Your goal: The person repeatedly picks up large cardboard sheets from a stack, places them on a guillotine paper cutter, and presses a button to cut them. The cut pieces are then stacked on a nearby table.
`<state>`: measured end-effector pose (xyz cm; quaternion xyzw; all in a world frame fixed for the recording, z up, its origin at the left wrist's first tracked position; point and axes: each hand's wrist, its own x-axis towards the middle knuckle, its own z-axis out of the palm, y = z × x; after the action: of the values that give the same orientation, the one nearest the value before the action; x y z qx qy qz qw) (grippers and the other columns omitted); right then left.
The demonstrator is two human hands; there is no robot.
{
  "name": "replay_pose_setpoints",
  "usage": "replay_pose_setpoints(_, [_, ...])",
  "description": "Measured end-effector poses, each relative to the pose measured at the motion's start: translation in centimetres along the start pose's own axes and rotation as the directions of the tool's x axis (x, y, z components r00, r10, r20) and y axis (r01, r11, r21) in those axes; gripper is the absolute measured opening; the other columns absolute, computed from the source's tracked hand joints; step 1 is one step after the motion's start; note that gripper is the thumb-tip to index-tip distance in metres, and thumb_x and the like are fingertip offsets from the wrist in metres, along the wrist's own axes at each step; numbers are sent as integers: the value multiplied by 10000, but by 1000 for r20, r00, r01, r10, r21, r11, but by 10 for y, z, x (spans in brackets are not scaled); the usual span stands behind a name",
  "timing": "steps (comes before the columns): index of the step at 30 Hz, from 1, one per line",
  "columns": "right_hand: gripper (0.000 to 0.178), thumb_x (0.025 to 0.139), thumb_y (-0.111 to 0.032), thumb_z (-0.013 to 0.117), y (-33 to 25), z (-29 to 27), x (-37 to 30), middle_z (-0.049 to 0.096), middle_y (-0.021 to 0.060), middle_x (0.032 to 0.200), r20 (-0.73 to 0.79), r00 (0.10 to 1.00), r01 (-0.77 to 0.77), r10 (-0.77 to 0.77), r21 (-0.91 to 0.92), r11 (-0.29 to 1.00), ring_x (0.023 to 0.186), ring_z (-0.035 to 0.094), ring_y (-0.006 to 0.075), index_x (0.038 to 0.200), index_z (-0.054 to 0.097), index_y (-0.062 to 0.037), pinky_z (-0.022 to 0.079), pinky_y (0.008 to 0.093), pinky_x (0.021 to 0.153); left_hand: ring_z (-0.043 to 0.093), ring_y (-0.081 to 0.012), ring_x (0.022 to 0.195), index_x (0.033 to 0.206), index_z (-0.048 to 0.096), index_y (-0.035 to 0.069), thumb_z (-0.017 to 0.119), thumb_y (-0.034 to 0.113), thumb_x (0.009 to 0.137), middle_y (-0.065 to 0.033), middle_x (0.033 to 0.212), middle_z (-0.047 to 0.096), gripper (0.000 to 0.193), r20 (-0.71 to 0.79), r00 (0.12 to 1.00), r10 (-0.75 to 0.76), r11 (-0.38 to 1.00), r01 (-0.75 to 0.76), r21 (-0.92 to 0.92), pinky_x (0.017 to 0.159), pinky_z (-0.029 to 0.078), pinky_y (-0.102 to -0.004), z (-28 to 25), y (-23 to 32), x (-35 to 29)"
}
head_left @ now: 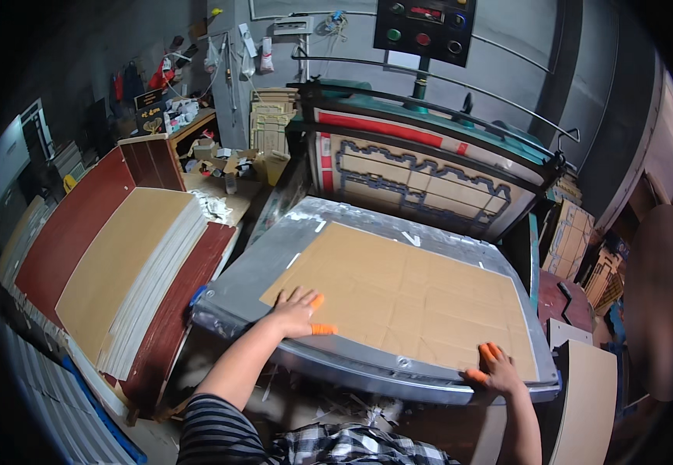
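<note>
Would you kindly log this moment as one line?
left hand: open, on sheet | right hand: at sheet's near edge | sheet: on metal bed | patterned board: raised behind

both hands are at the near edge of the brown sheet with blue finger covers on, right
Not quite: the head view shows the finger covers are orange, not blue. Both the left hand and right hand are at the brown sheet's near edge.
</note>
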<state>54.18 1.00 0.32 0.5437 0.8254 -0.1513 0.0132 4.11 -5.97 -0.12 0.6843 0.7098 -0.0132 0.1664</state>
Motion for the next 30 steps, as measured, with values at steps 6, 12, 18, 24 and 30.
replay_pose_setpoints(6, [765, 730, -328, 774, -23, -43, -79, 473, 177, 1368, -74, 995, 49, -69, -239, 970, 1298, 414, 345, 1363, 440, -56, 372, 465, 1037, 299, -338, 1390, 1407, 425, 59, 708, 506, 718, -156, 1475, 372, 868, -110, 930, 351, 928, -329, 178, 1125, 256, -470, -38, 1, -94])
replay_pose_setpoints(12, [298, 878, -48, 554, -9, 7, -105, 647, 187, 1119, -462, 829, 106, -314, -422, 900, 1072, 604, 320, 1166, 609, 5, 487, 377, 920, 579, -308, 1128, 1182, 614, 60, 558, 119, 853, -143, 1204, 620, 339, -445, 764, 468, 872, -481, 92, 949, 472, -398, -15, -44, -51])
replay_pose_setpoints(18, [364, 866, -10, 492, -125, -30, -86, 627, 219, 1152, -484, 859, 177, -164, -21, 984, 1094, 593, 365, 1215, 594, -11, 482, 404, 935, 646, -359, 913, 988, 713, 143, 559, 134, 843, -167, 946, 686, 211, -487, 802, 345, 930, -361, 64, 802, 505, -444, -164, -95, -107])
replay_pose_setpoints(24, [588, 750, 172, 522, -331, -49, 16, 587, 153, 1281, -542, 725, 543, -426, 69, 837, 1180, 568, 301, 1282, 574, -76, 424, 344, 1026, 619, -301, 1035, 1214, 619, 196, 586, -59, 716, -100, 1108, 659, 560, -616, 783, 78, 916, 188, 355, 881, 507, -395, -267, -181, -372])
replay_pose_setpoints(30, [549, 782, 27, 487, -599, -27, 93, 589, 185, 1245, -522, 247, 898, -816, -194, 395, 1121, 560, 366, 1302, 568, -130, 448, 399, 977, 541, -343, 1202, 1230, 595, 91, 592, -15, 722, -166, 1256, 597, 519, -898, 378, -227, 627, 762, 162, 1017, 430, -430, -133, -230, -601])
